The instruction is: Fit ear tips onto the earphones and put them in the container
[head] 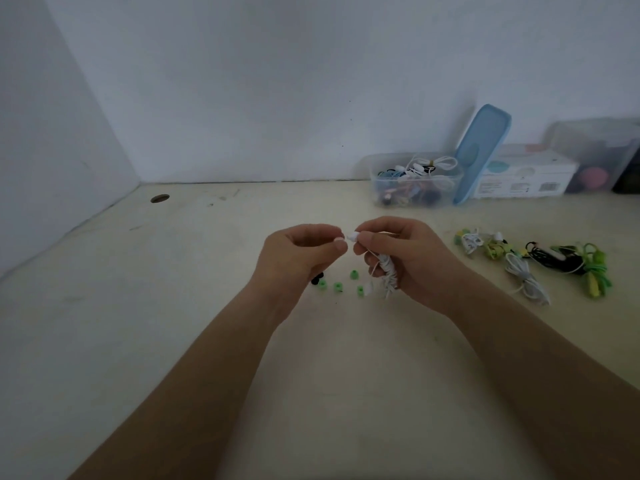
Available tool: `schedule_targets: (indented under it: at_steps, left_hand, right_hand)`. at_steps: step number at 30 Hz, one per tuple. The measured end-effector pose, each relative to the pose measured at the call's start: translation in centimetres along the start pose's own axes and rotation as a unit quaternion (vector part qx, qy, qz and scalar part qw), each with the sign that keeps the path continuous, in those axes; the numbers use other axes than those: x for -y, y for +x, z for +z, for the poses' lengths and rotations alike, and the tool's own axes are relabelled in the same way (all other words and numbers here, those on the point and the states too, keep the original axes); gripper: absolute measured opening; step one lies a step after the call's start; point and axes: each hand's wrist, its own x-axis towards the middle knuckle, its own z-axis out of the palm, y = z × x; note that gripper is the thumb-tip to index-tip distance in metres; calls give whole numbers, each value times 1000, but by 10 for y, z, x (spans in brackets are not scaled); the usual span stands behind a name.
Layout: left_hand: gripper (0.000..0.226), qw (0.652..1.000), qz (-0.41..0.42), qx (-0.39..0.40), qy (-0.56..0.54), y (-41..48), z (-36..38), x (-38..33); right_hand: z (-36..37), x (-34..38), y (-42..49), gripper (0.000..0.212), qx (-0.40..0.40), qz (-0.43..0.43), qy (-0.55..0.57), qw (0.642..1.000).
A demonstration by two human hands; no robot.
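Both hands were raised just above the tabletop, close together, fingertips nearly meeting. The left hand pinched a small white tip between thumb and forefinger, the other fingers curled. The right hand gripped a white earphone: its coiled cord lay in the curled fingers and its bud, pinched at the fingertips, pointed at the tip, just beside it; whether they touched could not be told.

Below the hands, 4 green tips lay scattered on the tabletop, with 1 black tip at the left of the group, partly hidden by the left wrist. To the right, well apart from the hands, lay several coiled earphone bundles in white, yellow-green, black and green.

The clear container stood far right by the wall, open and holding tangled earphones. Its blue lid leaned upright against its right side, with a white box beside it.
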Motion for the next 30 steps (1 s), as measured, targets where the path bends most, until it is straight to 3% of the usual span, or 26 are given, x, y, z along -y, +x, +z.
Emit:
schedule_targets:
  at_steps: [4, 8, 13, 17, 22, 26, 30]
  left_hand:
    - [21, 988, -41, 38, -142, -3, 2, -4]
    - [18, 972, -73, 58, -216, -7, 6, -7]
    - [17, 969, -69, 63, -230, -9, 9, -7]
    - [17, 969, -63, 68, -228, -9, 10, -7]
    - [24, 972, -49, 82, -214, -10, 10, -6]
    - [21, 975, -42, 87, -199, -10, 10, -6]
    - [24, 978, -30, 91, -185, -10, 10, -7]
  right_hand:
    - [3, -1, -3, 18, -4, -26, -6, 1000]
    - [1, -2, -4, 24, -47, -37, -7, 998]
    - [-1, 0, -7, 29, -57, -49, -12, 997]
    - [-3, -1, -7, 17, -59, -49, -28, 997]
    - [-2, 1, -10, 26, -57, -60, -51, 995]
    - [-1, 2, -11, 9, -58, -69, -71, 993]
    - [-1, 4, -13, 9, -58, -68, -78, 993]
